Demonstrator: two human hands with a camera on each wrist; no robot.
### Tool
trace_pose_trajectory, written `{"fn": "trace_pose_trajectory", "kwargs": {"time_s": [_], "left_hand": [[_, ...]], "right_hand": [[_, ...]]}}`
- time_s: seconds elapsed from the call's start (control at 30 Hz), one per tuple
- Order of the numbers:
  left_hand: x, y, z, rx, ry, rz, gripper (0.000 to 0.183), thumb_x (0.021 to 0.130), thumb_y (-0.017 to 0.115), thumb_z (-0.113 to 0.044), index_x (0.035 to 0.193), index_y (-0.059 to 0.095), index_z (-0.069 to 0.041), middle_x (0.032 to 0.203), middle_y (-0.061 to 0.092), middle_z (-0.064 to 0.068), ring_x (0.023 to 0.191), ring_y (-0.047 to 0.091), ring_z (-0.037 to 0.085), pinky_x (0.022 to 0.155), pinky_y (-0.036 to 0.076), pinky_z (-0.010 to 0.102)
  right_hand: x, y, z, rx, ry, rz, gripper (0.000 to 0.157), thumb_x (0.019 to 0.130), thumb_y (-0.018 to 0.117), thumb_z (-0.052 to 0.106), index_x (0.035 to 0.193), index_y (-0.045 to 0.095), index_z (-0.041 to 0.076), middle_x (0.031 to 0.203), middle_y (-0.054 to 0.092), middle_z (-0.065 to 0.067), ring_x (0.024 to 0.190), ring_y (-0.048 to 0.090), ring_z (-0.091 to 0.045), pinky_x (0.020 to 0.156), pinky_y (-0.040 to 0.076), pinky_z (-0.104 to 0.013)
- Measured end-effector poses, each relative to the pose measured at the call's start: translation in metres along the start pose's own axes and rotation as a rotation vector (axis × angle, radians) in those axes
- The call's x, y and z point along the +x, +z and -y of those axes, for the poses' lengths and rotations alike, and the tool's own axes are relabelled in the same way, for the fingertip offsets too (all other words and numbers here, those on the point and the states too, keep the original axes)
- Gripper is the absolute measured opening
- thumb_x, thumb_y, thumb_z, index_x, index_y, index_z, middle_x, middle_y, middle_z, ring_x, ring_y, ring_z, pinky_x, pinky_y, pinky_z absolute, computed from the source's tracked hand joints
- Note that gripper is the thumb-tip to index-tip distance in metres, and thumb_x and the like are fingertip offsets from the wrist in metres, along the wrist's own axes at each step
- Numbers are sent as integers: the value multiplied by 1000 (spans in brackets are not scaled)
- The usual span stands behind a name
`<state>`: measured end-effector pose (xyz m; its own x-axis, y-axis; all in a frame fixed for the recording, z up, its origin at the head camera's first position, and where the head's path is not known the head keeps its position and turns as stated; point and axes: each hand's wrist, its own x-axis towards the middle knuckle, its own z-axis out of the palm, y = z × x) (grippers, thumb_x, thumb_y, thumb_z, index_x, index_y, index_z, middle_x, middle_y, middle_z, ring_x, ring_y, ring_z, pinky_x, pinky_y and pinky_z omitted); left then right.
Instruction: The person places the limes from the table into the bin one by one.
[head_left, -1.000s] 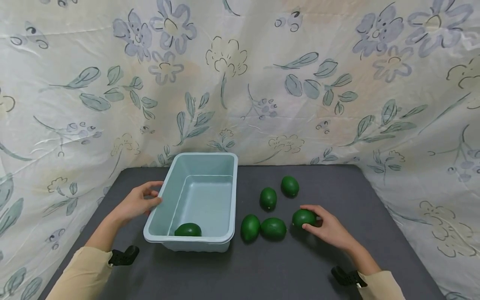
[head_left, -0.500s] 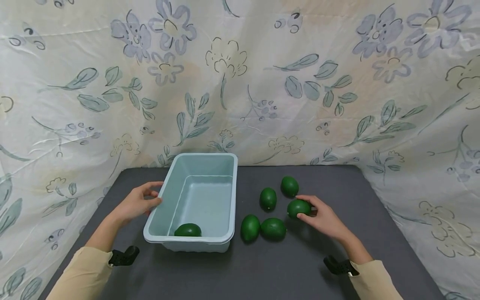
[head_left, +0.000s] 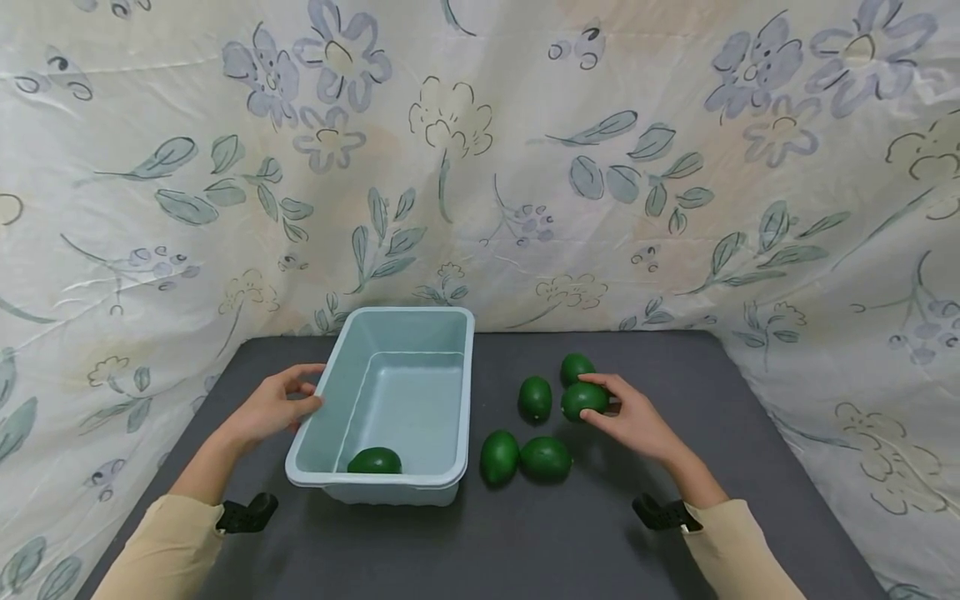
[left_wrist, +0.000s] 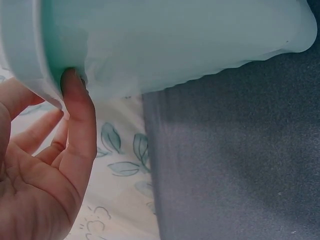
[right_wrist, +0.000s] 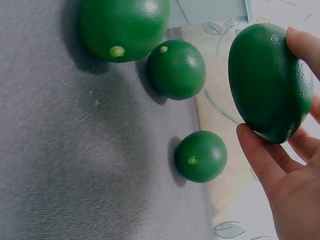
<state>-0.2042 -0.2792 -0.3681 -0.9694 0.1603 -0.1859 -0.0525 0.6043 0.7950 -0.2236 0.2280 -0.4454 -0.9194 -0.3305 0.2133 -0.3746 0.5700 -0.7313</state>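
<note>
My right hand (head_left: 633, 421) holds a dark green avocado (head_left: 584, 402) between thumb and fingertips. In the right wrist view this avocado (right_wrist: 267, 82) is lifted above the grey table, gripped at its two ends. Just behind it in the head view is another avocado (head_left: 576, 367), with one more avocado (head_left: 535, 399) to its left. Nearer the front, an upright-lying avocado (head_left: 499, 457) sits against a sideways avocado (head_left: 546, 459). My left hand (head_left: 279, 402) pinches the left rim of a pale blue plastic bin (head_left: 468, 400); its fingers (left_wrist: 80, 120) reach under the lip. One avocado (head_left: 375, 460) lies inside, at the near end.
The dark grey table (head_left: 525, 542) runs back to a hanging floral cloth (head_left: 480, 192), which also closes in both sides. The bin stands left of the loose avocados, its far end close to the cloth. Black straps with cameras (head_left: 663, 512) sit on the wrists.
My right hand has carried its avocado left and away from me, up to the two rear avocados. The left hand and the bin have stayed in place.
</note>
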Motion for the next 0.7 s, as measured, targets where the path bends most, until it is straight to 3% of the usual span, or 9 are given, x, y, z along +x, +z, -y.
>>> {"fn": "trace_pose_trajectory", "kwargs": {"time_s": [0.3,0.57,0.7], "left_hand": [[-1,0,-2,3,-6,-1,60,90,57,-13,142,28,-5,109,52,21,80,59,21,63,53,36],[-3,1,-5,-1,2,0,60,90,56,-12,142,27,-4,109,52,21,79,58,21,62,52,36],[-4,1,-4,5,0,-4,60,90,56,-12,142,28,-4,109,52,21,80,58,21,62,52,35]], "right_hand": [[14,-3,14,29,-10,-3,55,83,67,30,132,47,16,126,48,-10,104,55,-24,83,48,-40],[24,1,24,57,-32,8,54,84,66,31,133,46,16,125,48,-8,104,54,-21,81,49,-31],[29,2,31,48,-33,5,55,84,66,33,133,46,18,125,48,-5,103,54,-19,81,49,-31]]}}
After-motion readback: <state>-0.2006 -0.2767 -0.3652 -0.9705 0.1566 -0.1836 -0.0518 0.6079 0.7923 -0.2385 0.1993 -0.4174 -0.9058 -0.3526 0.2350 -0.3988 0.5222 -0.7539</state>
